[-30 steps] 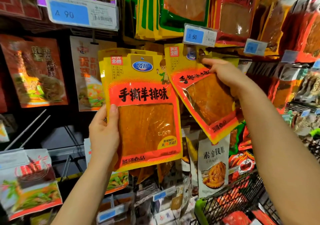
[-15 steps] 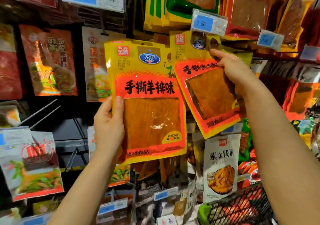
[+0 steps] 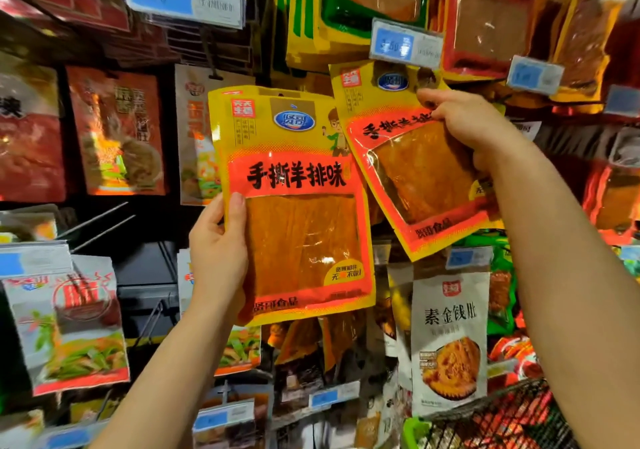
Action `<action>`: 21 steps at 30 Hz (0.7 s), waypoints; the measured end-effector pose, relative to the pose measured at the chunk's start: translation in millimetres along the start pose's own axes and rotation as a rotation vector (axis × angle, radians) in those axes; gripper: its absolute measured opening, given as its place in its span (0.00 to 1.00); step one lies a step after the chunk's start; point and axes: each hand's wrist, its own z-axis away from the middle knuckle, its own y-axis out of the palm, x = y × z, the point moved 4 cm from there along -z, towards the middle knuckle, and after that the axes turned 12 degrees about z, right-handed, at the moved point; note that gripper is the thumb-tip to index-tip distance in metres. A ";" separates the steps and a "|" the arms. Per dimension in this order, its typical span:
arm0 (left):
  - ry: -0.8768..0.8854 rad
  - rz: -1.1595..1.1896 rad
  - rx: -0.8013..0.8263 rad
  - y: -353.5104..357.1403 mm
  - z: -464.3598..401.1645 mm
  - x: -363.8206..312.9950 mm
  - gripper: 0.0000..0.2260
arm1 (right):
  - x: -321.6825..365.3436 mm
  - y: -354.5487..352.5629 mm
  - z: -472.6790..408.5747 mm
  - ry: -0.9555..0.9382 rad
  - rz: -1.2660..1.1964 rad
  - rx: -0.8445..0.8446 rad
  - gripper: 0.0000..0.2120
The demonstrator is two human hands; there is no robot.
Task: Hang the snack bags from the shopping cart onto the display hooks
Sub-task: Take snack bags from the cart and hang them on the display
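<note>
2 yellow bags are up at the display: my left hand (image 3: pixel 218 258) clamps the upright bag (image 3: pixel 294 202) by its lower left edge, waiting, while my right hand (image 3: pixel 464 126) pinches the tilted bag (image 3: pixel 412 157) near its top, probably steering it onto a hook I cannot see.

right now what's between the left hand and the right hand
In the head view, two yellow-and-red snack bags: the upright bag held by the left hand, and the tilted bag gripped by the right hand.

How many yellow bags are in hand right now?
2: one upright in the left hand, the left bag; one tilted in the right hand, the right bag. More may sit hidden behind the left one.
</note>
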 end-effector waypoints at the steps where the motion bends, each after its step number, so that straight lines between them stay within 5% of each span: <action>1: -0.006 0.007 0.000 1.1 -0.2 -1.0 0.11 | 1.2 -1.6 -0.6 0.002 0.007 0.018 0.25; 21: -0.039 -0.027 -0.059 -0.7 -15.9 -3.7 0.13 | 2.9 -11.7 -20.9 0.163 -0.002 0.213 0.21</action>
